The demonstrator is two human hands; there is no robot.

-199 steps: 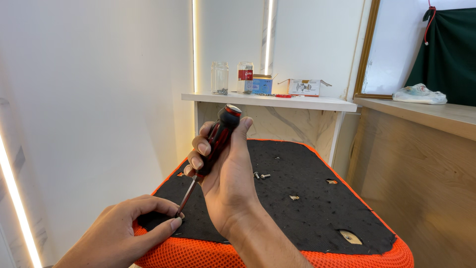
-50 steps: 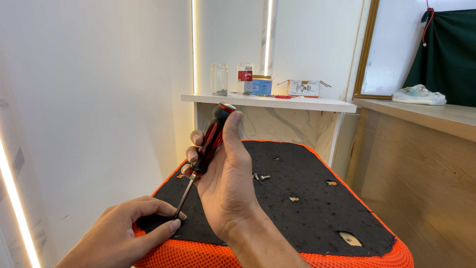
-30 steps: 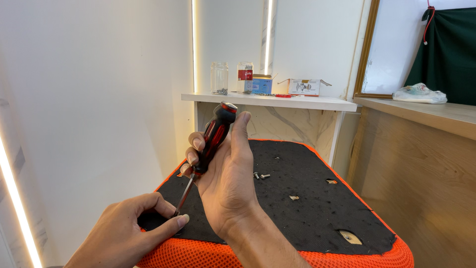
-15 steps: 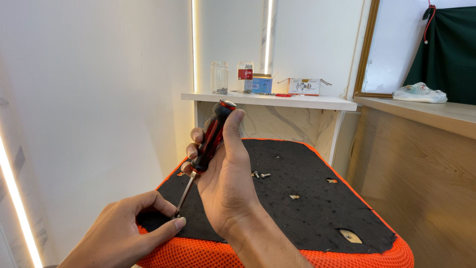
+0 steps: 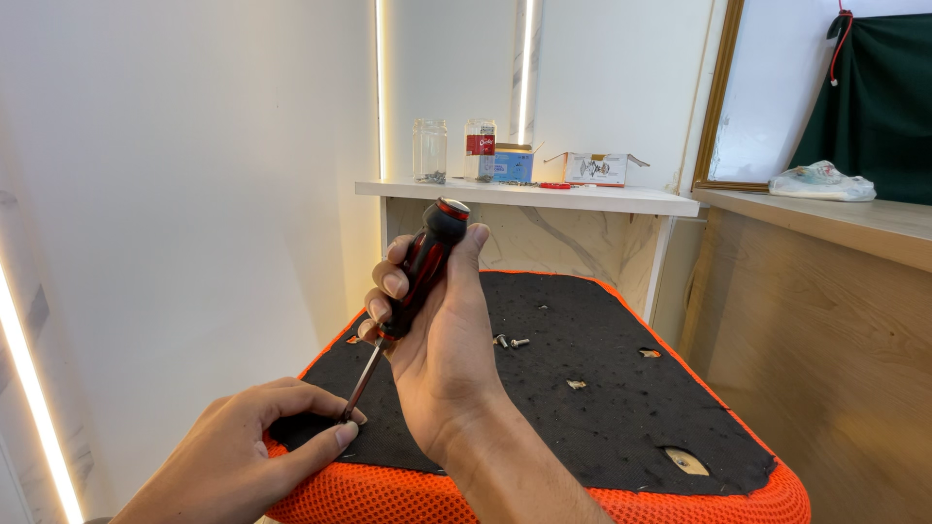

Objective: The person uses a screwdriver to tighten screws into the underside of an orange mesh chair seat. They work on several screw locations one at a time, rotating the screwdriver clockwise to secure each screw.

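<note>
My right hand point(image 5: 442, 340) grips the black and red handle of a screwdriver point(image 5: 416, 277), held tilted with its metal shaft running down to the left. The tip meets the near left corner of a black fabric panel point(image 5: 582, 388) that covers the underside of an orange mesh seat point(image 5: 388, 500). My left hand point(image 5: 243, 456) rests on that corner, thumb and forefinger pinched around the screwdriver tip. The screw itself is hidden by my fingers. Loose screws point(image 5: 512, 342) lie on the black panel behind my right hand.
A white shelf point(image 5: 529, 197) at the back carries two glass jars point(image 5: 430, 150), a small box point(image 5: 594, 169) and bits of hardware. A wooden counter point(image 5: 835, 218) with a plastic bag point(image 5: 820, 181) stands right. A white wall is close on the left. The panel has several holes.
My right hand has shifted its fingers on the handle, turning the screwdriver slightly. The left hand stays pinched at the tip.
</note>
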